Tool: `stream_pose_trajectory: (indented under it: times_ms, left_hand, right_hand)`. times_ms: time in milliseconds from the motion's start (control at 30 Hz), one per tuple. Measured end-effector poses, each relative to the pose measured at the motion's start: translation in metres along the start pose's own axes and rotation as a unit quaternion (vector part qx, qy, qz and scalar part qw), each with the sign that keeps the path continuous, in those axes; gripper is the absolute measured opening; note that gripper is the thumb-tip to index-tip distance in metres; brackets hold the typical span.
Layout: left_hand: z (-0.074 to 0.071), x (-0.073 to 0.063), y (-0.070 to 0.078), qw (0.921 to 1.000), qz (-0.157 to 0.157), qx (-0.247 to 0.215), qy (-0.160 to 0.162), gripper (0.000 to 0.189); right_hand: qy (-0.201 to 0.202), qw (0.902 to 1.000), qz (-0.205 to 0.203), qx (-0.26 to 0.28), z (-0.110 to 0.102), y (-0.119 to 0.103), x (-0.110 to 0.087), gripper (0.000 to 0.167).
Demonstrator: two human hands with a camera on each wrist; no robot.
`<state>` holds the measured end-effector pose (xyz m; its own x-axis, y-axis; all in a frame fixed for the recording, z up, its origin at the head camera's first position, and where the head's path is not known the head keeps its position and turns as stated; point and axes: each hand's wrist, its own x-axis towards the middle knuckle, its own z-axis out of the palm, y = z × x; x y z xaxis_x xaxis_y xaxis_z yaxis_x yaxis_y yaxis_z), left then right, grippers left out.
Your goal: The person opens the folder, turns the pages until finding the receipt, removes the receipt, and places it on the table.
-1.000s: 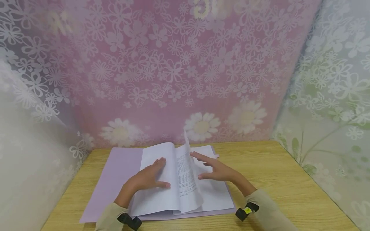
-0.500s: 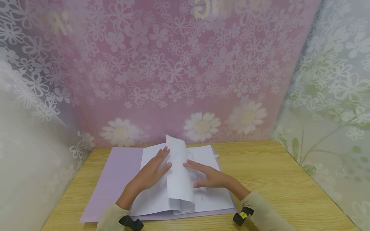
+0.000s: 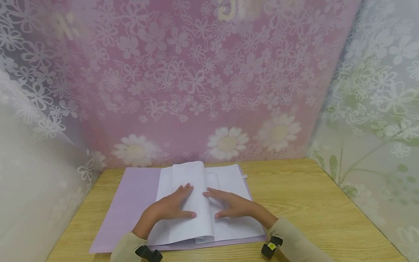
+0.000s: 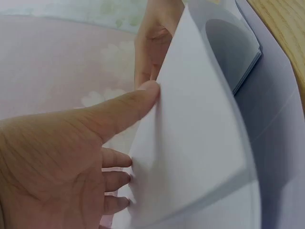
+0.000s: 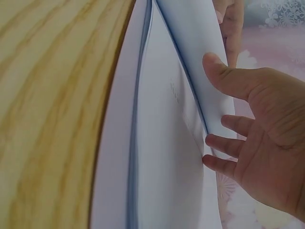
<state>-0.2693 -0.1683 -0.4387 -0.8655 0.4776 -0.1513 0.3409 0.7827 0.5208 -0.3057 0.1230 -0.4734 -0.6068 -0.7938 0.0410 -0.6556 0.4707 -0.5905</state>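
Note:
A purple folder (image 3: 131, 193) lies spread on the table, with white sheets of paper inside it. One page (image 3: 190, 182) is folded over to the left, curving up near the middle; a printed sheet (image 3: 240, 189) shows on the right side. My left hand (image 3: 171, 207) rests on the turned page with fingers spread, and the left wrist view has its thumb and fingertips touching the paper (image 4: 195, 133). My right hand (image 3: 234, 205) is at the page's curved fold, fingers extended; in the right wrist view its fingertips are right at the sheets (image 5: 167, 143).
The folder and papers lie on a wood-grain table (image 3: 294, 203). Behind stands a pink floral backdrop (image 3: 196, 91), with pale floral panels at the left and right. A small tab (image 3: 244, 176) sticks out at the folder's right edge.
The page that stood upright has swung over to the left and come down on the left-hand sheets. My left hand now lies over it, and the right hand has moved left and slightly lower.

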Motion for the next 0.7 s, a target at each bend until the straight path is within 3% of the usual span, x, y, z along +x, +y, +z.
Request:
stream_pose_trajectory:
  times_ms: [300,700]
  left_hand:
    - [-0.002,-0.002,-0.001,0.9993,-0.021,0.029,-0.010,0.102]
    - [0.006,0.003,-0.007,0.9995,0.005,0.027,0.018,0.109]
  right_hand:
    - [-0.002,0.9999,-0.005,-0.015,0.008,0.000,0.006,0.075]
    - [-0.016,0.9998,-0.011,0.004,0.013,-0.010,0.014,0.075]
